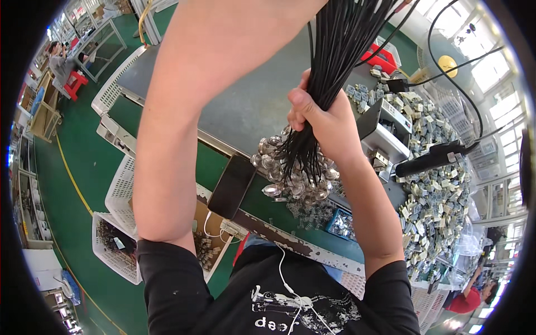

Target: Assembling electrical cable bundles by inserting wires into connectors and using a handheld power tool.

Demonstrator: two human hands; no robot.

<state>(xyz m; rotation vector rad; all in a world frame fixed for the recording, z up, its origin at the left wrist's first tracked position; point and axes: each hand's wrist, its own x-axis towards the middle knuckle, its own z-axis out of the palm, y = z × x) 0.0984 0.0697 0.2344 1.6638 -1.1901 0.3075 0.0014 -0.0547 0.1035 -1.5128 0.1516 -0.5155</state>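
My right hand [330, 121] is closed around a thick bundle of thin black cables [340, 53]. The bundle fans out upward past the top edge. Its lower ends hang below my fist, among a cluster of round silver metal parts [272, 190]; whether each part is attached to a cable I cannot tell. My left forearm [167, 134] reaches up across the view to the top edge, where the hand itself is cut off. A dark phone [231, 186] with a white cord lies left of the metal parts, at the table's near edge.
Many small grey and beige block-shaped parts [435, 195] are heaped on the right. Before them are a metal box-like device [388, 131] and a black cylindrical tool [430, 162] on a cable. A blue tray [340, 224] lies near my right forearm. White crates [114, 245] stand lower left.
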